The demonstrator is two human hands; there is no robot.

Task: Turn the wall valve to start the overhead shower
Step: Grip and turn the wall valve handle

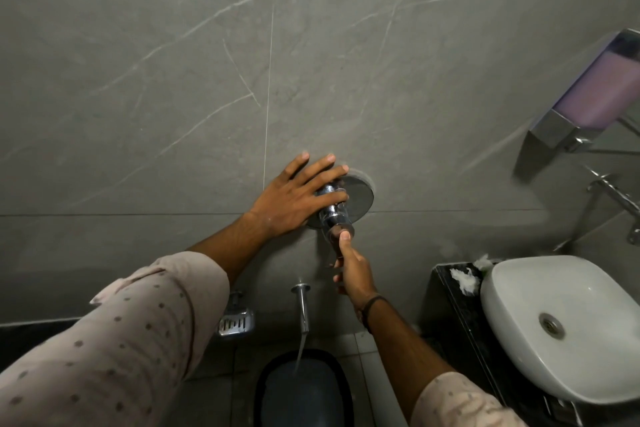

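- Writing: we can read none on any fixture.
- Chrome wall valve on one round plate, mid grey tiled wall.
- Our left hand lies spread, fingers around the valve body.
- Our right hand pinches its handle, thumb on top.
- One spout runs water; one basin sits at the right.

- Light was dim and flat, greyish, its source out of view.
- Soft shadow lay below the left hand's fingers on the wall.
- Small glints showed on the chrome valve under those fingers.
- Far right of the fingers, the soap dispenser was smeared and bent by wide-angle distortion.
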